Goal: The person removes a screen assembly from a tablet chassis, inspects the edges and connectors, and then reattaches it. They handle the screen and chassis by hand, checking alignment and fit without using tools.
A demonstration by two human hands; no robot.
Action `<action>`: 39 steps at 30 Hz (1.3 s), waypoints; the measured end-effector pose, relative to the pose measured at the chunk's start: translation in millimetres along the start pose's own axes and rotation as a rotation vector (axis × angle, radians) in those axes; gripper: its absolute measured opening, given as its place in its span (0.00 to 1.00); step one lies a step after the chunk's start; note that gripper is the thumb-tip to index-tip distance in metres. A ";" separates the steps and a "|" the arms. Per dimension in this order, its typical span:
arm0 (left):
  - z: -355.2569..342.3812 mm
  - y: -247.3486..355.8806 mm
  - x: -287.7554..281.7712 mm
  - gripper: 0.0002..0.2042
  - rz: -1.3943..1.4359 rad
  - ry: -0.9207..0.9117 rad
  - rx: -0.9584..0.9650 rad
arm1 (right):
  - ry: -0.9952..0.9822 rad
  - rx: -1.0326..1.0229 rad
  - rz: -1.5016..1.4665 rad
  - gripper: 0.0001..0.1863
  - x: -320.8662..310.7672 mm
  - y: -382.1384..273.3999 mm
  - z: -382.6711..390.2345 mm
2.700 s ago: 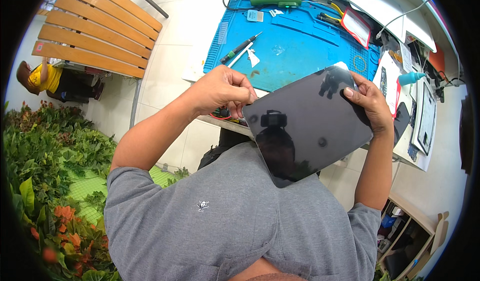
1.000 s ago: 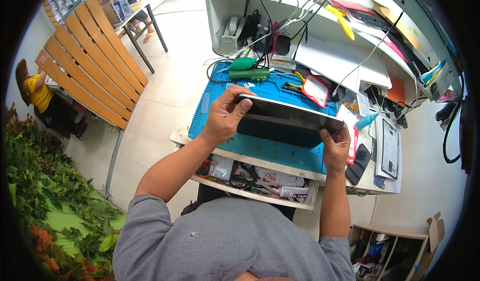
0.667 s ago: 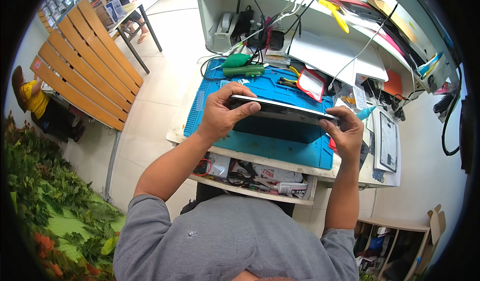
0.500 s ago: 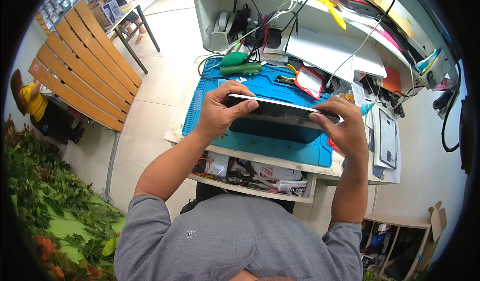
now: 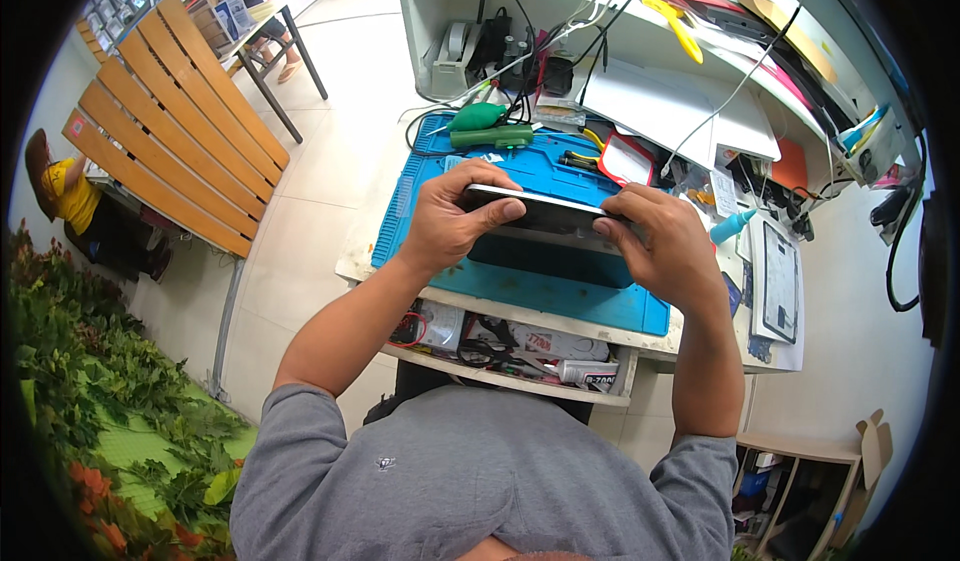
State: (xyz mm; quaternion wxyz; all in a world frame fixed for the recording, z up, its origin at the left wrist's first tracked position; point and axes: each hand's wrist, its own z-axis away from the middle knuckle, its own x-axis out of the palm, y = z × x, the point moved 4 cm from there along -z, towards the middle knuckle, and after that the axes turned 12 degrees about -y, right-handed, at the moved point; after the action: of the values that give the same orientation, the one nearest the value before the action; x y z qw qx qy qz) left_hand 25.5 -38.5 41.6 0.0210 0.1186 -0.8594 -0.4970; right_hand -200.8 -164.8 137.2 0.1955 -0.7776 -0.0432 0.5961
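Note:
Above the blue work mat, a thin tablet-like device with a dark face and a light edge is held up, its edge tilted toward me. My left hand is closed on its left end, thumb on the near face and fingers behind. My right hand pinches the upper edge towards the right end, thumb and fingertips together, and covers that corner. Whether a small part is between those right fingertips is hidden. Below the device is a dark area, either its face or a shadow on the mat.
A green air blower, a green tool handle, pliers and a red-rimmed tray lie at the mat's back. Cables hang from the shelf. An open drawer with scissors and tubes sits below. A teal bottle stands right.
My right hand has slid left along the device's upper edge, its fingertips now drawn closer together. My left hand keeps its hold. The whole view has shifted slightly.

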 end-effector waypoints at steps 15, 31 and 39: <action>12.6 -48.0 -7.8 0.18 0.136 0.013 -0.160 | 0.010 0.070 0.097 0.10 11.3 20.5 -0.3; 17.9 -74.4 8.9 0.23 0.446 -0.013 -0.769 | -0.312 0.233 -0.309 0.15 96.5 113.1 -34.6; 14.0 -84.4 8.5 0.23 0.306 -0.002 -0.759 | -0.128 0.241 -0.222 0.14 106.3 113.1 -22.6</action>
State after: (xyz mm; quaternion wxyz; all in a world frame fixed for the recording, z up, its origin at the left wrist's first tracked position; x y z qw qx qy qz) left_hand 30.5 -68.9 -38.7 0.1363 -0.0273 -0.6228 -0.7700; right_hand -168.0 -242.7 5.1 0.3486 -0.6996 -0.0695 0.6198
